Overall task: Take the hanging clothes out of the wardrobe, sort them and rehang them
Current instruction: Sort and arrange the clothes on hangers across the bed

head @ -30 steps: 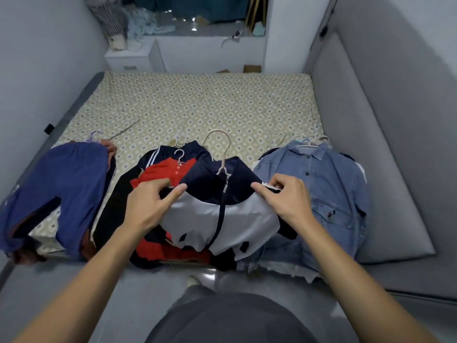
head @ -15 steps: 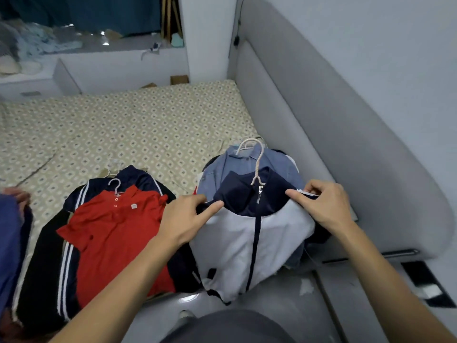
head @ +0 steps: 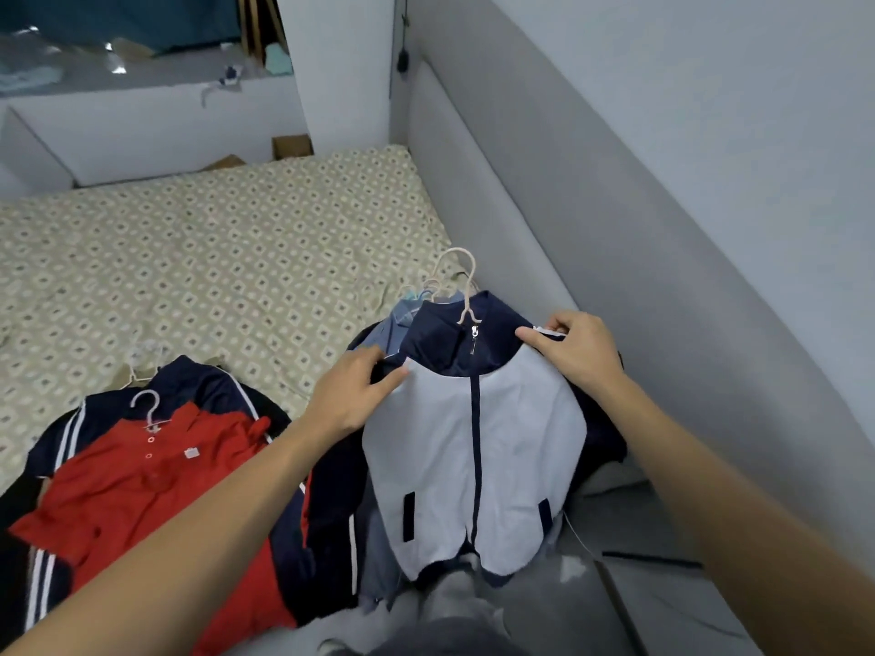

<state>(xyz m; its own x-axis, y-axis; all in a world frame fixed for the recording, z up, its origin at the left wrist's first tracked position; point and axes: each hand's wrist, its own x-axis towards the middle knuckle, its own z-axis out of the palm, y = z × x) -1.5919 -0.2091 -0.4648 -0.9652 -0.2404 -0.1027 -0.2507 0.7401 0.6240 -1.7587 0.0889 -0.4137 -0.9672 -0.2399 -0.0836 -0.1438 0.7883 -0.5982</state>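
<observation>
Centre right of frame: left hand and right hand, fingers pinching the shoulders of a navy-and-white zip jacket over the bed.

A zip-front jacket lay at the centre right of the frame, on top of a collared shirt whose collar showed at its upper left. The left hand and right hand sat on its shoulders. A polo shirt lay at lower left over a striped jacket, all on the bed, with the headboard at right.
</observation>
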